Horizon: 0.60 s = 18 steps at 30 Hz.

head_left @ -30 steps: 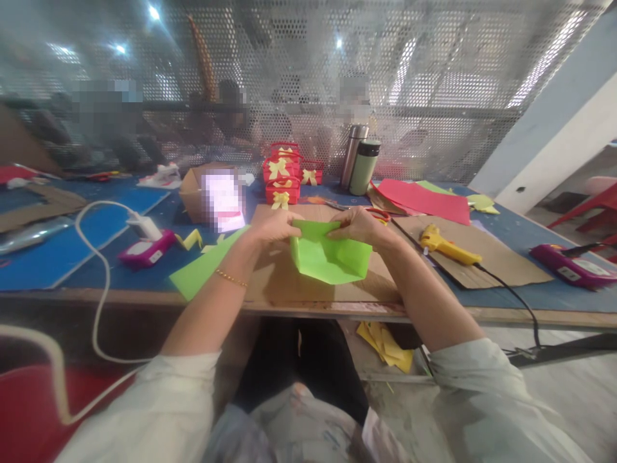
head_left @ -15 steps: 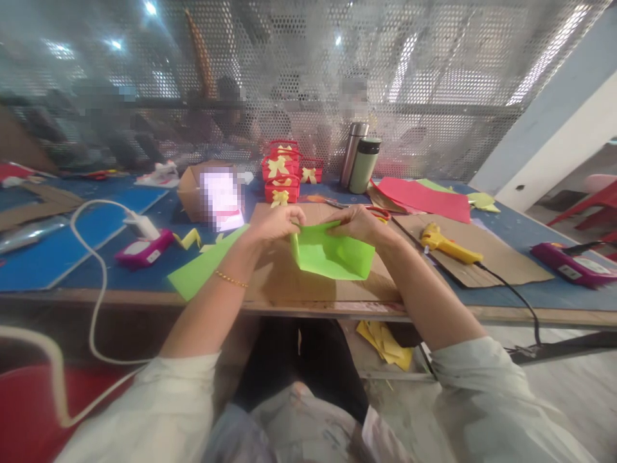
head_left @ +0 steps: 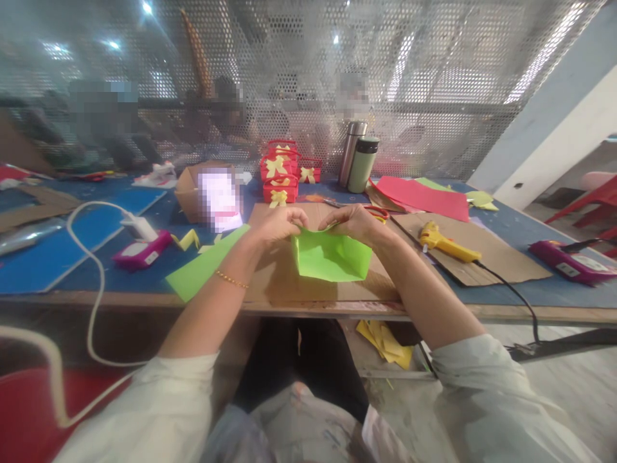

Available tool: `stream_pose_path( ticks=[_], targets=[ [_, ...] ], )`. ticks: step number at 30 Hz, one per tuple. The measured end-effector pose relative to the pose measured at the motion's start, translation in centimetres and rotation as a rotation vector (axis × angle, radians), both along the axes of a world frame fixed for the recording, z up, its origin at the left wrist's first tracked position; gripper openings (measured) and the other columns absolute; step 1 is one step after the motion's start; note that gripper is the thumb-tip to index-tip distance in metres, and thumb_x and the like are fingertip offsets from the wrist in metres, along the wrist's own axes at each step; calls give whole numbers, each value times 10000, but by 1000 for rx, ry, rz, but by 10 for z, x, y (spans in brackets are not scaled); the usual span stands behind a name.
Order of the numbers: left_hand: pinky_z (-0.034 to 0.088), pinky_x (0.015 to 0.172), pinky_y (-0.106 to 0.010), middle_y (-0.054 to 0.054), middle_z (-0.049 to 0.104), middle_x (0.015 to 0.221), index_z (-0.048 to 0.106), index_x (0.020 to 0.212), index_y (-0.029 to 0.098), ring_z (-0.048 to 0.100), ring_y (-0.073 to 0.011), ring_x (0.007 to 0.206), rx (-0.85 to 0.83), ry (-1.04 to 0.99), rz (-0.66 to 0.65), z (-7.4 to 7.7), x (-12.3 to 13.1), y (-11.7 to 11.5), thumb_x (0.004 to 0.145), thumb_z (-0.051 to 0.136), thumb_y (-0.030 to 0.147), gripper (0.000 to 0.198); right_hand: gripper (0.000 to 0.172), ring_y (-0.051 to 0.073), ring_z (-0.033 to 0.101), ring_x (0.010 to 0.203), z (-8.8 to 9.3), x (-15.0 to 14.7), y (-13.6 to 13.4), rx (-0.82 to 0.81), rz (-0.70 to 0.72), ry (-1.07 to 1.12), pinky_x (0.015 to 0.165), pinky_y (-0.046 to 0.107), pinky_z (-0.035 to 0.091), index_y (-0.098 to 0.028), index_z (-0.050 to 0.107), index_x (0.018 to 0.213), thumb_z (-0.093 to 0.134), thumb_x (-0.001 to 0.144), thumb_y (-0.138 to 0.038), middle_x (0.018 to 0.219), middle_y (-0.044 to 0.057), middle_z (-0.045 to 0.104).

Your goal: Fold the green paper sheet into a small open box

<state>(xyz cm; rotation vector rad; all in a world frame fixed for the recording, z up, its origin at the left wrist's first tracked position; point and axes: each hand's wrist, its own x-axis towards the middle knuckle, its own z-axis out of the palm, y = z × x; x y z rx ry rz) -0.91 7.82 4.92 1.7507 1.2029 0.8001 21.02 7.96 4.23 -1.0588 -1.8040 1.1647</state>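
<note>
A bright green box [head_left: 332, 260], folded from paper or thin felt, is tilted with its hollow side toward me above a cardboard sheet [head_left: 270, 283]. My left hand [head_left: 284, 224] pinches its far left corner, thumb and fingers closed together. At the far edge, toward the right, my right hand [head_left: 355, 224] grips the same box, its fingertips partly hidden behind the green wall. Between the two hands the far edge dips in a shallow curve. A flat green sheet [head_left: 202, 270] lies under my left forearm.
Small red boxes [head_left: 279, 170] with yellow bows stand at the back, beside two flasks [head_left: 364, 167]. Scissors [head_left: 376, 211] lie beyond my right hand. A yellow glue gun [head_left: 448, 244] rests on cardboard at right, its cord over the table edge. A phone [head_left: 219, 199] leans on a brown box.
My right hand's fingers have shifted a little left along the far edge, closer to my left hand. The far edge now sags between them and more of the box's inside shows.
</note>
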Motion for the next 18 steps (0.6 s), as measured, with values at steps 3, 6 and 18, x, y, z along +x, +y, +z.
stream_pose_path(
  ticks=[3, 6, 18],
  targets=[
    [423, 674, -252, -14, 661, 730, 689, 746, 159, 557, -117, 668, -21, -24, -16, 0, 1, -1, 591, 564, 5, 252, 203, 130, 596, 522, 0, 0, 0, -25, -16, 17, 499, 228, 461, -161, 811, 761, 768, 569, -214, 591, 16, 696],
    [449, 692, -260, -24, 679, 734, 725, 773, 150, 568, -123, 679, -29, -45, -22, 1, 1, -4, 611, 584, 17, 253, 204, 131, 599, 511, 0, -1, -1, -41, -28, 27, 502, 231, 468, -157, 809, 758, 756, 566, -197, 587, 17, 698],
    [500, 729, -262, -49, 739, 813, 771, 871, 123, 631, -129, 735, -102, -92, -95, 10, 1, -13, 660, 693, 58, 234, 198, 149, 612, 521, 2, -1, -5, -23, -43, 27, 506, 248, 475, -156, 803, 744, 731, 564, -191, 597, 26, 709]
  ],
)
